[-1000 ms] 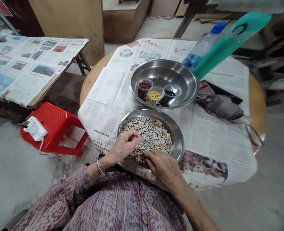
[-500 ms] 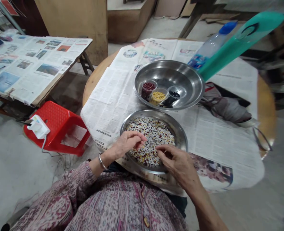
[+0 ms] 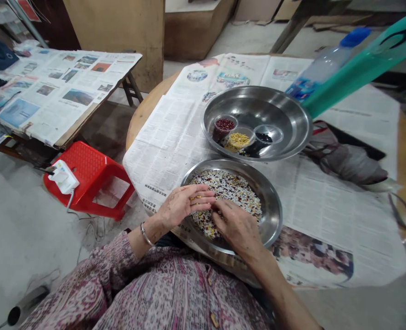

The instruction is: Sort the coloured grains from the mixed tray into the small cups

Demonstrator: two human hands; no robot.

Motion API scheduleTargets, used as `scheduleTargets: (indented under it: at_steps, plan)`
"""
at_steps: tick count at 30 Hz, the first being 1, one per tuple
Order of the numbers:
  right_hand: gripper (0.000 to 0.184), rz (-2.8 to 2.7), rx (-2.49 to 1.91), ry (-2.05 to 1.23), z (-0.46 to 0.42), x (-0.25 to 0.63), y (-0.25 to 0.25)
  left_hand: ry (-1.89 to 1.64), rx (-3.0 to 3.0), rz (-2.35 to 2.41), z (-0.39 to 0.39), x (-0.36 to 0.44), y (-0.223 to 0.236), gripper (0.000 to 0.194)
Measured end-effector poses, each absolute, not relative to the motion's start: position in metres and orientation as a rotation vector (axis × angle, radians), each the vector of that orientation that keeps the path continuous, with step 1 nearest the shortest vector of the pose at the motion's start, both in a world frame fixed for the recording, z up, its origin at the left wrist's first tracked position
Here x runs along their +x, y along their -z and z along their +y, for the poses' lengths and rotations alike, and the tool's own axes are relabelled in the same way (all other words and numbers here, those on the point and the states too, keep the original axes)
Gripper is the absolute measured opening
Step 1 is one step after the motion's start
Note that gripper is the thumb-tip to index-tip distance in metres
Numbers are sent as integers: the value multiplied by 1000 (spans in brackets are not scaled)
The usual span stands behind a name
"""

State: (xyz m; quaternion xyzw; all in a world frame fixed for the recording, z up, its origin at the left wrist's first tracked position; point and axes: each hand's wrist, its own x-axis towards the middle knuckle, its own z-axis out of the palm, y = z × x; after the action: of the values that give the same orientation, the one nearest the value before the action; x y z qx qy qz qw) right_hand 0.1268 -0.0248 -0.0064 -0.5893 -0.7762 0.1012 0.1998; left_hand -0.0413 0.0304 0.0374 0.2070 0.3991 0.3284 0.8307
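Left hand (image 3: 180,207): we've uncurled it wide
Right hand (image 3: 239,225): left's four o'clock; grip unclear
Mixed grains (image 3: 239,187): white, yellow, dark

The outstretched left hand (image 3: 185,206) hovers over grains (image 3: 239,185).

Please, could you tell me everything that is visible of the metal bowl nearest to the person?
The metal bowl is round, wide and shallow, shiny silver like stainless steel, with a thin rim. It stands upright on newspaper. Small white, dark red, yellow and black grains cover much of its floor. The left hand and right hand hide part; whether either touches it is unclear.
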Motion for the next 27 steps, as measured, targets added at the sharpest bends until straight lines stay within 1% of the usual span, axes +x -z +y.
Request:
scheduleTargets:
  at_steps: [3,9,12,16,18,21,24,27]
  plan:
    - [16,-2001,-1703,-354,-28,138,3,-652,396,822,31,-42,-38,26]
    - [20,-1711,-1895,-470,-33,160,-1,-613,376,809,27,-37,-38,24]
    - [20,-1609,-1813,-561,-32,159,-11,-582,352,831,22,-29,-39,23]
    - [25,-1605,-1697,-754,-29,157,-27,-524,297,905,16,-14,-37,21]
    - [27,-1562,-1756,-714,-28,161,-27,-517,279,924,15,-9,-35,22]
    - [24,-1594,-1803,-587,-30,169,-17,-522,270,916,15,-9,-34,23]
    - [21,-1899,-1703,-520,-32,170,-4,-529,265,900,16,-12,-34,23]
    - [22,-2163,-1732,-367,-31,163,5,-551,267,884,16,-15,-33,23]
